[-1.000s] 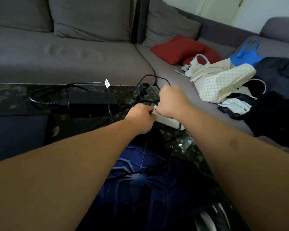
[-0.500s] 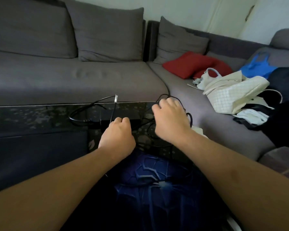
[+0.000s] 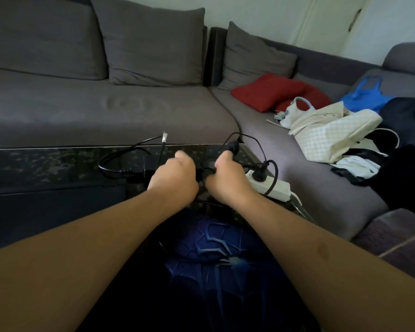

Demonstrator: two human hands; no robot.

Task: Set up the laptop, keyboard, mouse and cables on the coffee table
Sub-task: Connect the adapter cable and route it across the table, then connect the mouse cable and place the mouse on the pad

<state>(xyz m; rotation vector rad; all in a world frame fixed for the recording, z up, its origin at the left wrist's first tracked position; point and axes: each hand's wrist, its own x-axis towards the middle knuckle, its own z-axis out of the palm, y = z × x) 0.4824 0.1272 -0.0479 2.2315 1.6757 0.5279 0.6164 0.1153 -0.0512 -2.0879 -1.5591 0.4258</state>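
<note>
- Cables [image 3: 228, 142] lie in a black tangle on the coffee table [image 3: 46, 161], toward its far right corner, at about 1 o'clock from the person's chest.
- Right hand [image 3: 225, 179] sits in the middle of that tangle with fingers curled down around a black cable; a dark plug end shows just past its fingertips.
- Left hand [image 3: 175, 178] is just beside it at 9 o'clock, fingers bent inward over the dark cords; whether it actually grips one I cannot tell, as the fingertips are blurred.
- White power strip [image 3: 272, 185] rests at the table's right edge, at 3 o'clock from the right hand, with a black plug [image 3: 260, 172] standing in it.
- Another black cable [image 3: 120, 161] loops at 9 o'clock from the left hand, a white tag [image 3: 164, 137] on the strand rising beside it.
- Beyond the table at 12 o'clock stands a grey sofa [image 3: 82, 111]; at 2 o'clock on it lie a red cushion [image 3: 268, 91], a cream bag [image 3: 331, 135] and a blue bag [image 3: 364, 97].
</note>
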